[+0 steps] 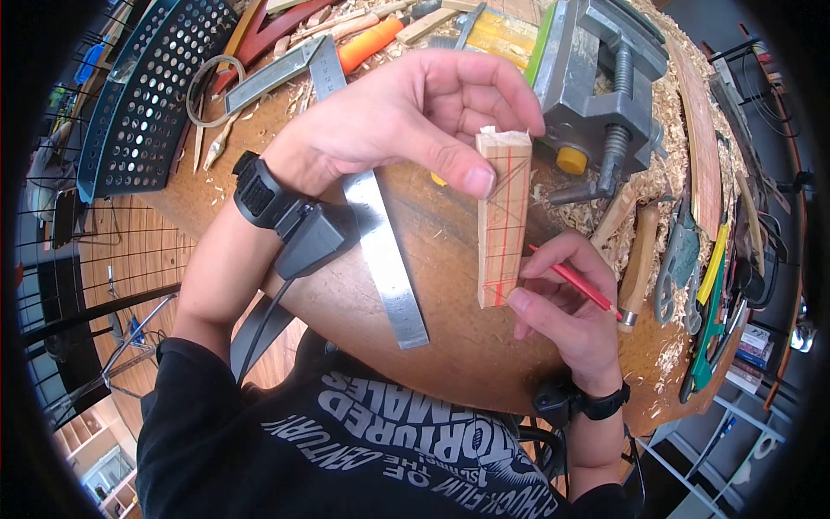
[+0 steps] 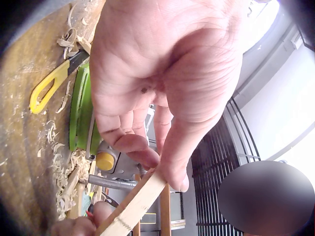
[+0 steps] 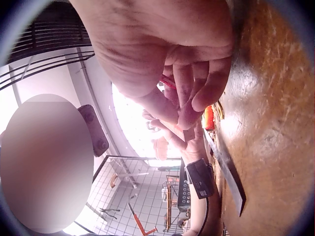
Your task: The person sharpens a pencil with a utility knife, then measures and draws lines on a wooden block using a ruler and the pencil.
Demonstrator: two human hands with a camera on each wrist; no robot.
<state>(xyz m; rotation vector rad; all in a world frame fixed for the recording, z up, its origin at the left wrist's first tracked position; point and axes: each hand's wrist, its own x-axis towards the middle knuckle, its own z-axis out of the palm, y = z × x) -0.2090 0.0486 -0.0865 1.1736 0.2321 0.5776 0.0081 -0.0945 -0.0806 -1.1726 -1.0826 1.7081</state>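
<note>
A tapered wooden block, marked with red lines and darker pencil lines, stands on end over the bench in the head view. My left hand holds its ragged upper end, the thumb across the near face and the fingers behind. At the lower end is my right hand, its thumb and fingertips on the block's edge. A red pencil lies gripped among the right fingers, pointing up and left. In the left wrist view, the block runs from the left thumb down to the right fingertips.
A metal try square lies left of the block. Behind sits a grey vise, with wood shavings around it. Wood-handled tools and pliers line the right side; a perforated basket stands back left.
</note>
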